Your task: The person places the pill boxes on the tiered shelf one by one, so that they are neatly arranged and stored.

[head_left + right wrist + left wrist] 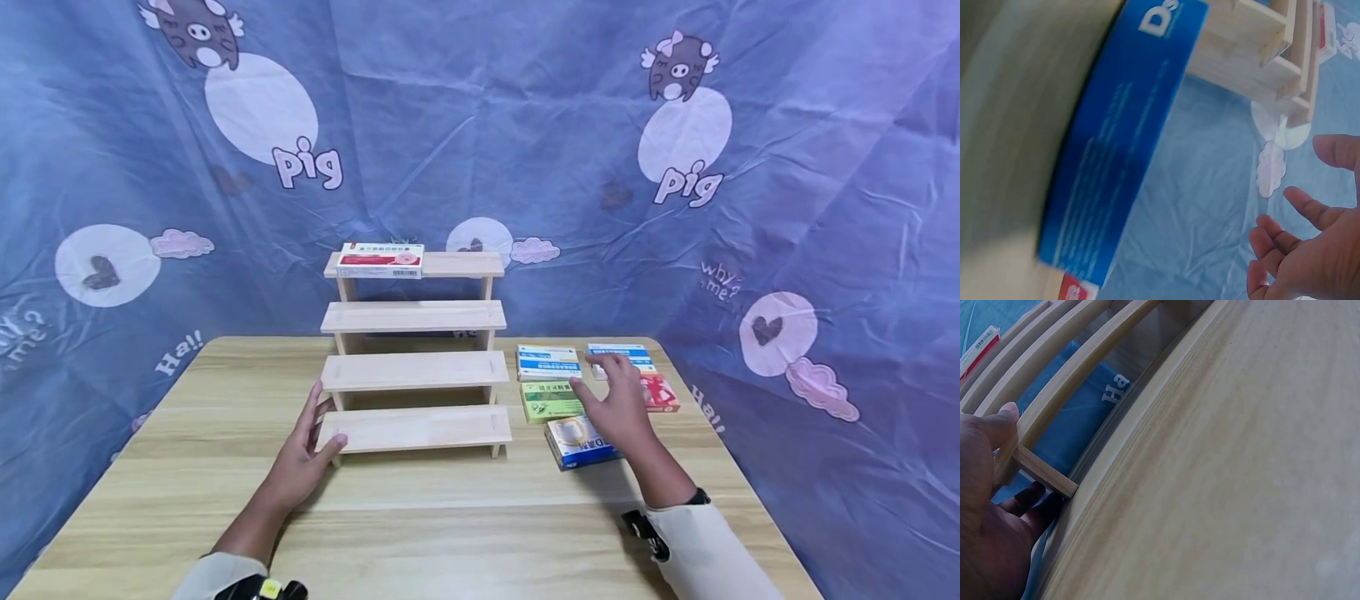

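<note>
A four-tier pale wooden display stand (416, 429) stands upright on the table. My left hand (296, 467) holds its left end at the lowest tier; the left wrist view shows the thumb over the board and the other fingers below, by the leg. Above the medicine boxes on the right hovers my right hand (622, 404), fingers spread and nothing between them. Beneath and around it lie two blue-and-white boxes (548, 363), a green box (546, 402), a red box (660, 392), partly hidden, and a blue-and-white box with a gold ring (577, 446).
A red-and-white medicine box (380, 260) lies on the top tier, toward its left end. Behind the wooden table (420, 533) and along both sides hangs a blue cloth (465, 150) with pig prints.
</note>
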`<state>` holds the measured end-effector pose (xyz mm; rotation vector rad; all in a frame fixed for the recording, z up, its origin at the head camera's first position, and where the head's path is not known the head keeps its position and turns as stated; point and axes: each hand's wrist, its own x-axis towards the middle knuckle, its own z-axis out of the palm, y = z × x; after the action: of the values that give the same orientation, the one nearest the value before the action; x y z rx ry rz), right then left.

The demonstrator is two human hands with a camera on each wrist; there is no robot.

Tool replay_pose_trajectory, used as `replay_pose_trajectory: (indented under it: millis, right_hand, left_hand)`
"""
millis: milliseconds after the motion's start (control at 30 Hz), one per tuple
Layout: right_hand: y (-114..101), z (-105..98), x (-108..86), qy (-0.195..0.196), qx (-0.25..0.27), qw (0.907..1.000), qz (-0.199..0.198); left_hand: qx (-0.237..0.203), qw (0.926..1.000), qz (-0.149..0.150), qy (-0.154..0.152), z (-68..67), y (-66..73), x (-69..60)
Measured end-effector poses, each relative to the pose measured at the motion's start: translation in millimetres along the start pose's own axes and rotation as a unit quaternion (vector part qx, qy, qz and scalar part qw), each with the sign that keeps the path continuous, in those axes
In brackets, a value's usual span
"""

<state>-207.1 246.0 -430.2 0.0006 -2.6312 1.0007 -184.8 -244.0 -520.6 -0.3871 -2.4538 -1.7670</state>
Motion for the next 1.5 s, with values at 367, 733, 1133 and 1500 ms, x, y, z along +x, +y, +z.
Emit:
replay_pose_trajectory:
  millis: [367, 733, 1133, 1500]
  right_hand:
    - [20.2, -15.1, -4.3, 0.01, -0.003, 0.9997, 0.021]
    - [41.0, -31.5, -5.5, 0.013, -0.005, 0.9976, 0.068]
    - [75.1, -34.9, -1.7, 0.03, -0.001, 0.9948, 0.097]
    - [106.9, -36.8, 1.7, 0.052, 0.038, 0.9874, 0.144]
  left_hand:
    - [-0.001, 1.0, 0.008, 0.002, -0.2, -1.5, -3.3]
    - [0.013, 0.9999, 0.0, 0.002, -2.6, -0.9, -1.3]
    - [0.006, 1.0, -0.002, -0.002, -0.6, -3.1, -1.6]
    - [0.011, 0.9999, -0.003, -0.006, -2.3, -2.7, 0.9]
